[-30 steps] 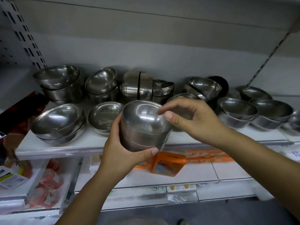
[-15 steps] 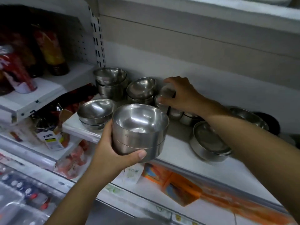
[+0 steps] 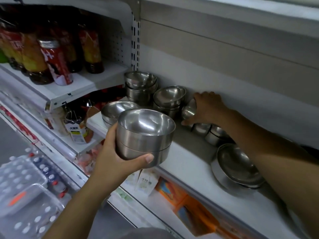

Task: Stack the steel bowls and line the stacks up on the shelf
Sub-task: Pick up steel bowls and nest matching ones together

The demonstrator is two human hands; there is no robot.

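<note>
My left hand point(image 3: 115, 157) grips a short stack of steel bowls point(image 3: 144, 137) in front of the white shelf point(image 3: 188, 163). Far back by the wall, my right hand point(image 3: 205, 107) closes around a steel bowl lying on its side point(image 3: 189, 110). On the shelf stand a tall stack point(image 3: 140, 87) in the back left corner, a tilted stack point(image 3: 169, 99) beside it and a low stack point(image 3: 114, 110) at the front left. More bowls point(image 3: 214, 133) lie on their sides under my right forearm. A shallow stack point(image 3: 237, 167) rests further right.
Bottles of sauce point(image 3: 57, 62) fill the higher shelf to the left. Packets point(image 3: 77, 128) and small cartons point(image 3: 146, 183) sit on the shelves below, with an orange box point(image 3: 174, 194). Clear plastic boxes point(image 3: 25, 195) lie at the lower left. The shelf above hangs low over the bowls.
The camera has swung left. My right hand left the held stack, reached to the back of the shelf and took hold of the sideways bowl. The left hand keeps its stack.
</note>
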